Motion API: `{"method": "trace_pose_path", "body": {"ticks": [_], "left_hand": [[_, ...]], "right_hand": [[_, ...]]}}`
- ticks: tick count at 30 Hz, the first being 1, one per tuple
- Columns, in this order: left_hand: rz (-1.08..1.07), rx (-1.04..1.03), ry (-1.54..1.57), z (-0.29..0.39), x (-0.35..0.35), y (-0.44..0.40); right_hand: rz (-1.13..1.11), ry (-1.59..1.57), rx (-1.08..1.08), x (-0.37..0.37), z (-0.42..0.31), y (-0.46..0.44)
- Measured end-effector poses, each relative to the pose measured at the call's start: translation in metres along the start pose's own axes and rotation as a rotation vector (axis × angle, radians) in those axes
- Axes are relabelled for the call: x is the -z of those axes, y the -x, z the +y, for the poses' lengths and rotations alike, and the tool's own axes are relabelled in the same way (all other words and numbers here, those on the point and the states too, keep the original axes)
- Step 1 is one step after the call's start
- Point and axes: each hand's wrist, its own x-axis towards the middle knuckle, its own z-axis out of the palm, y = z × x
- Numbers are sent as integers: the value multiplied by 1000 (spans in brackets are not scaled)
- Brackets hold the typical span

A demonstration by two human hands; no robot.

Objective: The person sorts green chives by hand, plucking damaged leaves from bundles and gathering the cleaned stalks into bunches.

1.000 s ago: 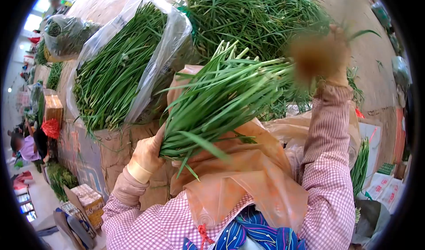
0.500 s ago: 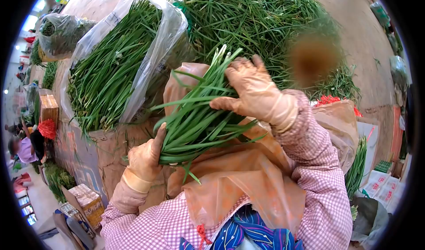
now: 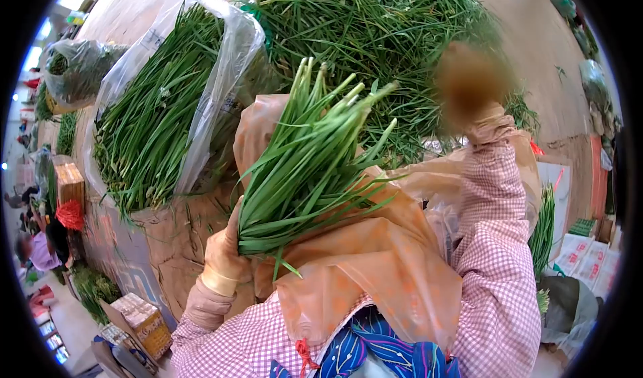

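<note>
My left hand [image 3: 226, 249], in a pale rubber glove, is closed around the lower left end of a bunch of garlic chives [image 3: 305, 177]. The bunch lies over the orange-brown apron [image 3: 375, 251], with its pale cut stems fanned out away from me. My right hand [image 3: 474, 87] is stretched forward over the right side of a big heap of loose garlic chives [image 3: 368, 36]. A brown blurred spot covers most of that hand, so its fingers cannot be made out.
Left of the heap stands a clear plastic bag [image 3: 224, 87] packed with garlic chives. Farther left are a smaller filled bag [image 3: 87, 70], a cardboard box [image 3: 69, 180] and red string [image 3: 69, 214]. More chives [image 3: 544, 231] and white boxes [image 3: 583, 261] sit at the right.
My right hand has come off the bunch and moved right and forward to the heap. The bunch's stem ends have spread apart. My left hand keeps its hold.
</note>
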Motion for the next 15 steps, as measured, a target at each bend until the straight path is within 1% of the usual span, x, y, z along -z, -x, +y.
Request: {"method": "trace_pose_path", "body": {"ticks": [2, 3, 4, 6, 7, 8, 9, 10, 12, 14, 15], "left_hand": [[32, 72, 104, -4, -9, 6], [29, 132, 154, -2, -13, 9], [19, 135, 153, -5, -19, 10], [61, 74, 246, -14, -27, 15], [50, 77, 239, -12, -25, 18], [41, 103, 258, -8, -25, 19], [38, 123, 278, -6, -25, 17], [37, 140, 298, -5, -25, 14], [50, 116, 292, -4, -25, 15], [68, 126, 295, 2, -25, 13], [59, 116, 289, 3, -25, 13]], "right_hand": [[-229, 546, -10, 11, -5, 21], [-176, 242, 28, 7, 0, 28], [-123, -65, 63, 3, 4, 37], [-333, -548, -192, 16, -37, 48], [-423, -618, -164, 21, -55, 56], [-581, -865, -185, 24, -59, 63], [-709, -822, -270, 32, -70, 67], [-778, -834, -274, 40, -82, 72], [-789, -1022, -292, 47, -113, 88], [-678, -934, -303, 35, -142, 103], [-730, -1047, -363, 24, -140, 109]]}}
